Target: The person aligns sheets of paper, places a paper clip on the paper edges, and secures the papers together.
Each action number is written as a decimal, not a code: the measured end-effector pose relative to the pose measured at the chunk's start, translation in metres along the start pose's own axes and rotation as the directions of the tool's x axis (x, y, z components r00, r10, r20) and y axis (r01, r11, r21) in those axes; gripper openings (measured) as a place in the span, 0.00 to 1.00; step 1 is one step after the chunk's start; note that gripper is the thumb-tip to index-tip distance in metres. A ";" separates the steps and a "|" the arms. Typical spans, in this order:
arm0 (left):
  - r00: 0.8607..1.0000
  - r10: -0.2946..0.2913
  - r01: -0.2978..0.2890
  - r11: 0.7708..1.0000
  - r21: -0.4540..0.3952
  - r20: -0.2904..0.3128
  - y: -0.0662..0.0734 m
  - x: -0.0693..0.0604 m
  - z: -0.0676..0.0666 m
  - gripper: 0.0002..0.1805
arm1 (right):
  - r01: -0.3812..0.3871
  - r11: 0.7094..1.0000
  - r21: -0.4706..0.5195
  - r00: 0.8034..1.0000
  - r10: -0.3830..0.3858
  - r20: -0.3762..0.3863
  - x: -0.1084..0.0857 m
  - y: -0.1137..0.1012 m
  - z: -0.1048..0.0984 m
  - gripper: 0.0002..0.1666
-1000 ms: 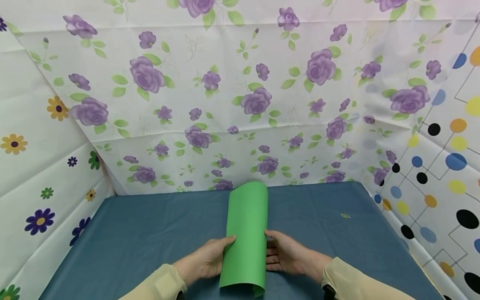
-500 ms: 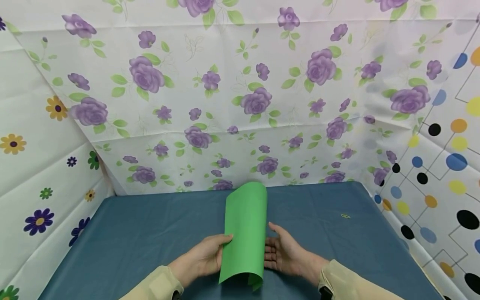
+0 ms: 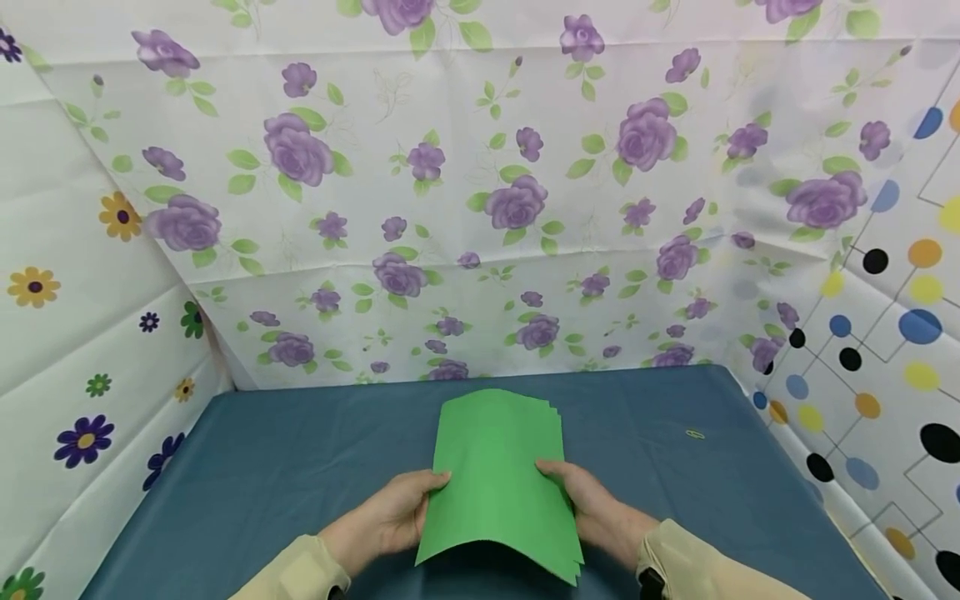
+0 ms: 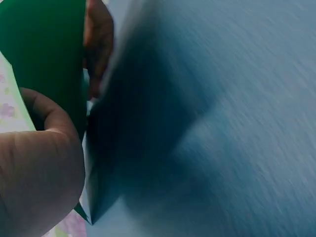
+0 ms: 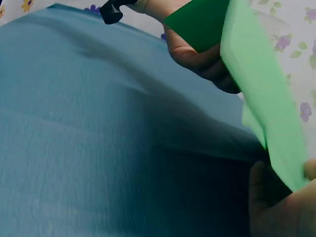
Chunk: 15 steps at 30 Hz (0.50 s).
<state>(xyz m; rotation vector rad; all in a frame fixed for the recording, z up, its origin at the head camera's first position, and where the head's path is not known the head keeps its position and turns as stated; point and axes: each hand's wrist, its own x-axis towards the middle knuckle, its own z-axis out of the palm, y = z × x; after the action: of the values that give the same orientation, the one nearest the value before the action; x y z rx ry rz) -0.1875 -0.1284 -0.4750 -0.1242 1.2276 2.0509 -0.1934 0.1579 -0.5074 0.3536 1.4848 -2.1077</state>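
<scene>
Several sheets of green paper (image 3: 495, 483) are held together in a loose stack, bowed upward in the middle, with staggered edges at the right. My left hand (image 3: 393, 508) grips the stack's left edge, thumb on top and fingers underneath. At the right edge my right hand (image 3: 596, 504) pinches the sheets, its thumb on the upper face and the fingers hidden below. In the left wrist view the dark green underside of the paper (image 4: 47, 54) shows beside the left hand (image 4: 42, 168). The right wrist view has the right hand (image 5: 286, 210) at the sheets' edge.
A small yellow paper clip (image 3: 695, 434) lies on the blue-covered table (image 3: 322, 442) at the right. Floral cloth (image 3: 465, 208) hangs behind the table, with patterned cloths along both sides.
The green paper, curled into a roll a second ago, has spread out into a flatter, wider stack. My right hand let its thumb off, then took the right edge; my left hand shifted slightly left.
</scene>
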 end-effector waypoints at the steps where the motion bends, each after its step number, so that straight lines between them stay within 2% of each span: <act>1: 1.000 -0.003 0.003 0.999 0.032 -0.006 -0.002 0.000 -0.002 0.24 | 0.009 1.000 -0.016 1.000 -0.009 0.012 0.000 0.000 -0.003 0.33; 6: 0.999 -0.024 0.027 0.990 0.139 -0.025 -0.009 0.002 -0.012 0.27 | 0.066 0.990 -0.121 0.998 -0.063 0.027 -0.001 0.001 -0.013 0.34; 8: 0.999 -0.025 0.030 0.985 0.173 -0.026 -0.010 0.004 -0.016 0.27 | 0.077 0.984 -0.162 0.997 -0.076 0.008 -0.001 0.001 -0.014 0.34; 15: 0.998 0.028 -0.013 0.973 0.230 -0.062 -0.006 0.018 -0.020 0.26 | 0.078 0.966 -0.248 0.995 -0.091 -0.042 0.000 0.000 -0.014 0.33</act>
<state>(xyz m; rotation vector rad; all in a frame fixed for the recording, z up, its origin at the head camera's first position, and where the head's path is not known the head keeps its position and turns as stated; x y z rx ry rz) -0.2020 -0.1336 -0.4981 -0.0693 1.5022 1.9193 -0.1945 0.1710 -0.5126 0.2580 1.7984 -1.9594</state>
